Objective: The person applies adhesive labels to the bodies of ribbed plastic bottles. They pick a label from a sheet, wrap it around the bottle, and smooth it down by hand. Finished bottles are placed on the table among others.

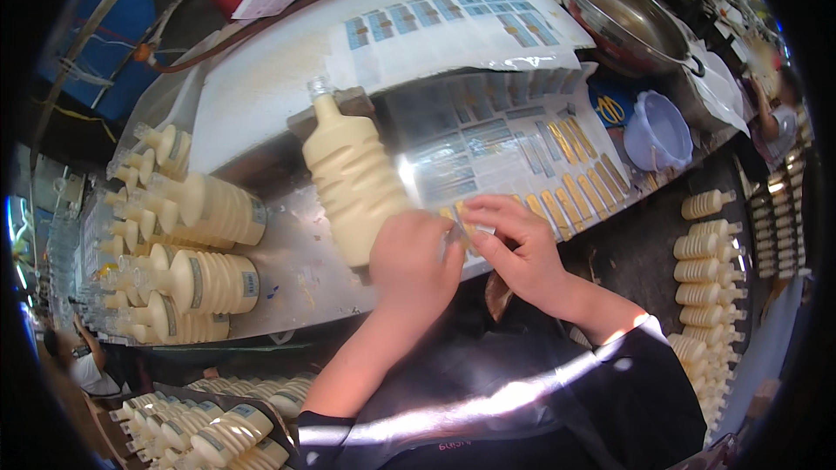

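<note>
A large cream-coloured ribbed bottle with a clear neck lies on the metal table, its neck by a dark block. My left hand is closed beside the bottle's base, somewhat blurred; what its fingertips pinch is too small to make out. Close by on the right, my right hand is bent, with thumb and forefinger pinched on a small pale strip. Behind both hands a sheet bears rows of gold labels and blue-grey labels.
Several similar bottles are stacked at the table's left. More bottles stand in rows low left and at right. A lilac bucket and a large metal pan are at the far right. Blue labels lie on the white board.
</note>
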Demonstrator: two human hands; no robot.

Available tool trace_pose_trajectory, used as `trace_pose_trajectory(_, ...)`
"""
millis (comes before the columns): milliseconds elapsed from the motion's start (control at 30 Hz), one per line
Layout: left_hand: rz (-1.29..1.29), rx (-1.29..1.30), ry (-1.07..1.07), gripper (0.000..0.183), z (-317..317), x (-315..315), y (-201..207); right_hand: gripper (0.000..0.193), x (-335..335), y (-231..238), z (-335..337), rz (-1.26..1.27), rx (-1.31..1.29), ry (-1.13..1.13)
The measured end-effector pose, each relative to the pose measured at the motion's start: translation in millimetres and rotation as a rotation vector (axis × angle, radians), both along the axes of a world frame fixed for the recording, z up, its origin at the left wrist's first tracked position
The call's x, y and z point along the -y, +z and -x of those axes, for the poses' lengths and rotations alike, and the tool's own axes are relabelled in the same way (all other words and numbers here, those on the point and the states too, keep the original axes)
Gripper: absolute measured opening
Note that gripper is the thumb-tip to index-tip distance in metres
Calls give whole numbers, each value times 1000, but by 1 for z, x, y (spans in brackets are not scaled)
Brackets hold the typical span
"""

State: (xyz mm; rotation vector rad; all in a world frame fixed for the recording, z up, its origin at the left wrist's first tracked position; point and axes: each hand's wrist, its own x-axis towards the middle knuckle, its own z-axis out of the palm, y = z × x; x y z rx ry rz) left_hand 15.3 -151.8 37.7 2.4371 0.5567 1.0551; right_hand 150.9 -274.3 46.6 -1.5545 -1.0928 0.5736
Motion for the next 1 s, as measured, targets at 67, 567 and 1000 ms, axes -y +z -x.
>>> trace_pose_trajectory(67,179,76,13,13,9,-6,10,44,-16,10,-6,-16,18,51)
trace_pose_trajectory(567,853,576,280,15,23,-108,-6,18,-155,16,-23,187,-357,140)
trace_pose_trajectory(1000,1137,731,306,14,8,-120,-12,18,-186,-21,-22,114,-273,38)
